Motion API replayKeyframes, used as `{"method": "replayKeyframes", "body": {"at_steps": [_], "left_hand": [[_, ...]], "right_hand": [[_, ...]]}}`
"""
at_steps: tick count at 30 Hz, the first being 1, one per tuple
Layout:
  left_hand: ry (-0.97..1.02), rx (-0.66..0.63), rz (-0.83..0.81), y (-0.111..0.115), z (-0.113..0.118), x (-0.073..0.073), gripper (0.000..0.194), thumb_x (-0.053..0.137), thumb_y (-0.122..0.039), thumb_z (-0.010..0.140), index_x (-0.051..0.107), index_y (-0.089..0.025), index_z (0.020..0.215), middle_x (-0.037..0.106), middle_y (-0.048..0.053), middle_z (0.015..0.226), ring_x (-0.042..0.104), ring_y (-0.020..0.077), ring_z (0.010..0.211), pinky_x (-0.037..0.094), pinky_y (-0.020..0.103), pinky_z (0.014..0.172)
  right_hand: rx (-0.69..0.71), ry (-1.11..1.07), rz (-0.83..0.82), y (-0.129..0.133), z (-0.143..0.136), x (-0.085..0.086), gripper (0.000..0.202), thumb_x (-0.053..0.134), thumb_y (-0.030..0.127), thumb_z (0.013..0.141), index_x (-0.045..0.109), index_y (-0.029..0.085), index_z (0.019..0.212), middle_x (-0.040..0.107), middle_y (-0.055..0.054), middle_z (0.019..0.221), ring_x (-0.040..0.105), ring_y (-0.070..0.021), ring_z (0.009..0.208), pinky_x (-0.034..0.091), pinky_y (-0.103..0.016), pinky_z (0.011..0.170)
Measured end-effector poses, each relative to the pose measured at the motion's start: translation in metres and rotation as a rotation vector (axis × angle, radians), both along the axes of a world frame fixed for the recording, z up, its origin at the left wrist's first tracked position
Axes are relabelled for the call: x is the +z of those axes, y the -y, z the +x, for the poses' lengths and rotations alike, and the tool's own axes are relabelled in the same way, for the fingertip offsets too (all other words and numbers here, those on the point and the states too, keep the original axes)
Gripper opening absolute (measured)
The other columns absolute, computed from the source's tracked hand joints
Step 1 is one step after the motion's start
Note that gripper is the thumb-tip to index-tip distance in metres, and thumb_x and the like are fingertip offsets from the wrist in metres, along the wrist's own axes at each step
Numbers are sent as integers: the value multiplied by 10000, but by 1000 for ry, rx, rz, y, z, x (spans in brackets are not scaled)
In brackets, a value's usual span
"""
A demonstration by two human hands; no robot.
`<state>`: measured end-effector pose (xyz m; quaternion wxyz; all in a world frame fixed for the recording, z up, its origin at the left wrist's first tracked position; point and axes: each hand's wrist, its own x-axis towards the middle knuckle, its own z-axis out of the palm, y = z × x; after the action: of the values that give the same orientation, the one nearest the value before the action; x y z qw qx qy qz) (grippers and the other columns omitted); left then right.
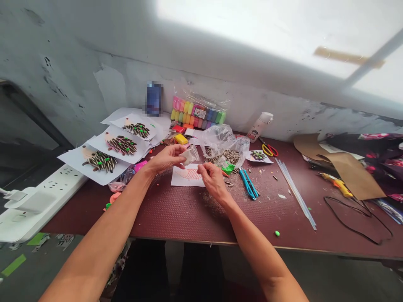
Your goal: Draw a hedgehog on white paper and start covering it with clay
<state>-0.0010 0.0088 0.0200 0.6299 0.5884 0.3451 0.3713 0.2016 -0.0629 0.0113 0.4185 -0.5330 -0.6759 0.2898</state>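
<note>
My left hand (168, 158) pinches a small clear plastic packet (190, 156) with something pale inside. My right hand (213, 179) is a little to the right of it, fingertips pressed together; what they hold, if anything, I cannot make out. Below both hands lies a white paper (178, 178) with an orange crosshatched drawing, partly covered by my right hand. Just beyond, an open clear bag (220, 136) spills striped sunflower seeds (231, 157). A green lump of clay (228, 168) and a blue utility knife (248, 184) lie right of my right hand.
Seed-covered hedgehog pictures (121, 144) are stacked at left, above a white power strip (40, 201). Behind stand a pack of coloured clay (200, 111) and a bottle (260, 126). Scissors (268, 149), clear glue sticks (296, 193) and a yellow glue gun (338, 184) with its cord lie right.
</note>
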Motion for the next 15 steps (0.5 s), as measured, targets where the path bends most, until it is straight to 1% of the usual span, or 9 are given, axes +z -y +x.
{"method": "replayKeyframes", "body": {"at_steps": [2, 3, 4, 6, 9, 12, 15], "left_hand": [[-38, -68, 9, 0, 0, -2, 345, 811, -315, 687, 649, -135, 933, 667, 39, 863, 604, 126, 718, 552, 235, 576], [-56, -87, 13, 1, 1, -4, 348, 806, -334, 701, 661, -132, 944, 651, 32, 832, 586, 119, 690, 542, 228, 554], [-69, -92, 19, 1, 1, -6, 353, 800, -353, 714, 673, -129, 955, 640, 30, 818, 574, 115, 674, 536, 224, 541], [-91, -95, 23, 4, 4, -9, 363, 785, -384, 742, 691, -124, 977, 634, 35, 827, 561, 110, 666, 544, 225, 541], [-86, -94, 12, 10, 7, -10, 373, 769, -407, 768, 709, -132, 1013, 647, 52, 902, 565, 121, 723, 583, 249, 579], [-40, -80, -6, 14, 9, -7, 377, 768, -403, 774, 718, -147, 1047, 665, 68, 1004, 593, 151, 827, 622, 290, 636], [-12, -60, -13, 14, 8, -5, 401, 808, -382, 737, 734, -133, 1043, 689, 80, 1036, 621, 162, 862, 637, 320, 707]], "right_hand": [[-86, -44, 6, -5, 4, 0, 347, 481, 465, 936, 583, 200, 736, 573, 14, 664, 501, -132, 613, 384, -258, 612], [-94, -73, 0, -7, 6, 0, 335, 486, 474, 927, 586, 201, 760, 586, 12, 687, 516, -133, 616, 395, -261, 620], [-78, -100, -17, -9, 7, 0, 329, 485, 479, 924, 601, 200, 793, 601, 9, 703, 539, -136, 626, 408, -263, 630], [-23, -149, -78, -11, 9, 0, 316, 506, 480, 907, 623, 198, 826, 605, 11, 672, 560, -143, 623, 418, -262, 625], [37, -215, -152, -12, 10, -1, 293, 555, 465, 870, 636, 193, 796, 594, 16, 610, 548, -139, 597, 417, -258, 610], [49, -274, -172, -13, 10, -2, 300, 553, 459, 862, 648, 192, 766, 609, 10, 613, 543, -130, 590, 425, -258, 618], [61, -324, -172, -14, 10, -3, 267, 594, 451, 828, 659, 196, 781, 636, 4, 662, 554, -126, 603, 445, -259, 624]]}}
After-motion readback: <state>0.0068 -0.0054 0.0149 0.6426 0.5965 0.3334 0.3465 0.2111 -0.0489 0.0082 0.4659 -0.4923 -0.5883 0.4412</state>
